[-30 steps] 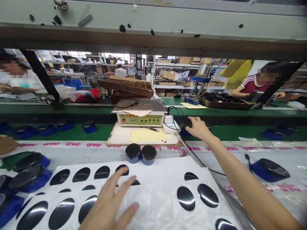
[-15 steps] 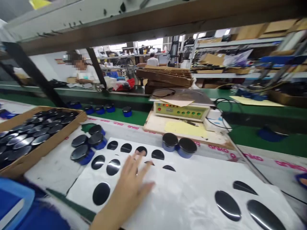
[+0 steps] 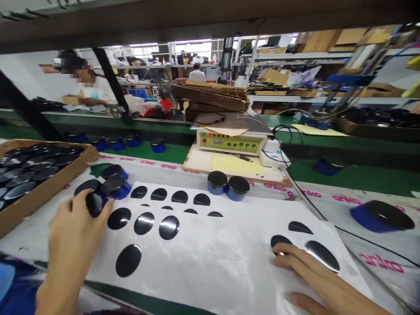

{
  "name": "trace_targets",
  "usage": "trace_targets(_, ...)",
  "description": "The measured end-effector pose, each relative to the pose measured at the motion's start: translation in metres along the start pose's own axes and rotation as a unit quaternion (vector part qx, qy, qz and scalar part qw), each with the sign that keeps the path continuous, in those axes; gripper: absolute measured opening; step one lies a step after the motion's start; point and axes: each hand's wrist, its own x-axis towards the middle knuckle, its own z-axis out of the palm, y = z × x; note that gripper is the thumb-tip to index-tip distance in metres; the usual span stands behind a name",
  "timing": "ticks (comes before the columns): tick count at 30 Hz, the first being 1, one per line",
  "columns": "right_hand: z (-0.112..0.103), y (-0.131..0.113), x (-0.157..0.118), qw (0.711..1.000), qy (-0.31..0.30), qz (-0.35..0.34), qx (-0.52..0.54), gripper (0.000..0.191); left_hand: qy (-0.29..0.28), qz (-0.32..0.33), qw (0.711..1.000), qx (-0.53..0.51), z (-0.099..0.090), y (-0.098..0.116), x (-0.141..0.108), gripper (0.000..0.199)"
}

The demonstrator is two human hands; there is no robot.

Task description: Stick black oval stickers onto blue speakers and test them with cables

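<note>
At the left, my left hand (image 3: 77,223) has its fingers and thumb around a round blue piece with a glossy black top (image 3: 94,204). Two more black-topped blue pieces (image 3: 115,187) stand just behind it. A white sheet (image 3: 223,249) with glossy black round stickers covers the middle of the bench. Over its right end, my right hand (image 3: 308,271) lies with fingers stretched out and thumb apart, fingertips at a black round sticker (image 3: 281,241). A larger-looking sticker (image 3: 323,255) shows beside those fingers. Single stickers (image 3: 128,260) dot the sheet's left side.
A cardboard tray (image 3: 77,168) full of black-topped pieces stands at left. Two such pieces (image 3: 238,187) sit behind the sheet, another (image 3: 380,215) at right. A control box (image 3: 229,142) with cables is behind. A person (image 3: 95,89) sits across the bench.
My left hand has moved left from the sheet to a black-topped piece. My right hand has come into view at the sheet's right end. Another black-topped piece shows at right. The view has shifted.
</note>
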Motion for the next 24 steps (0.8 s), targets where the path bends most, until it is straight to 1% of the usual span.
trace_targets(1,-0.005,-0.006,0.005,1.000,-0.029,0.005,0.000,0.040,0.025,0.030,0.998,-0.043,-0.003,0.013,-0.015,0.045)
trace_targets(2,-0.011,-0.012,0.010,0.999,-0.038,0.013,0.003,0.039,0.033,0.078,0.991,-0.099,-0.004,0.028,-0.033,0.044)
trace_targets(3,-0.016,-0.017,0.016,0.999,-0.041,0.019,0.007,0.038,0.017,0.139,0.975,-0.171,-0.003,0.043,-0.054,0.044)
trace_targets(4,-0.020,-0.021,0.021,0.999,-0.044,0.019,0.010,0.037,-0.038,0.197,0.949,-0.243,-0.001,0.059,-0.076,0.042)
trace_targets(5,-0.022,-0.025,0.027,0.999,-0.046,0.019,0.009,0.035,-0.107,0.223,0.923,-0.294,0.002,0.074,-0.097,0.042)
trace_targets(7,-0.022,-0.031,0.035,0.999,-0.050,0.017,-0.003,0.033,-0.218,0.246,0.874,-0.359,0.011,0.099,-0.131,0.050)
trace_targets(8,-0.020,-0.034,0.039,0.998,-0.053,0.013,-0.012,0.033,-0.264,0.254,0.850,-0.379,0.016,0.107,-0.142,0.055)
trace_targets(10,-0.018,-0.037,0.044,0.998,-0.059,-0.001,-0.025,0.031,-0.332,0.278,0.807,-0.401,0.026,0.115,-0.151,0.061)
trace_targets(11,-0.019,-0.038,0.046,0.997,-0.064,-0.013,-0.028,0.030,-0.355,0.284,0.793,-0.406,0.029,0.116,-0.150,0.061)
trace_targets(12,-0.021,-0.038,0.047,0.997,-0.069,-0.028,-0.030,0.030,-0.370,0.285,0.784,-0.409,0.032,0.115,-0.147,0.061)
trace_targets(14,-0.030,-0.036,0.048,0.994,-0.085,-0.053,-0.034,0.031,-0.382,0.274,0.781,-0.412,0.035,0.112,-0.141,0.059)
trace_targets(18,-0.053,-0.026,0.047,0.986,-0.146,-0.069,-0.033,0.037,-0.380,0.251,0.794,-0.402,0.035,0.108,-0.136,0.054)
trace_targets(20,-0.061,-0.024,0.049,0.983,-0.165,-0.080,-0.029,0.036,-0.375,0.243,0.801,-0.397,0.036,0.108,-0.138,0.052)
trace_targets(22,-0.064,-0.025,0.052,0.982,-0.163,-0.094,-0.027,0.033,-0.366,0.236,0.807,-0.399,0.039,0.108,-0.140,0.053)
trace_targets(24,-0.063,-0.025,0.055,0.982,-0.143,-0.114,-0.034,0.027,-0.357,0.233,0.811,-0.402,0.040,0.108,-0.141,0.053)
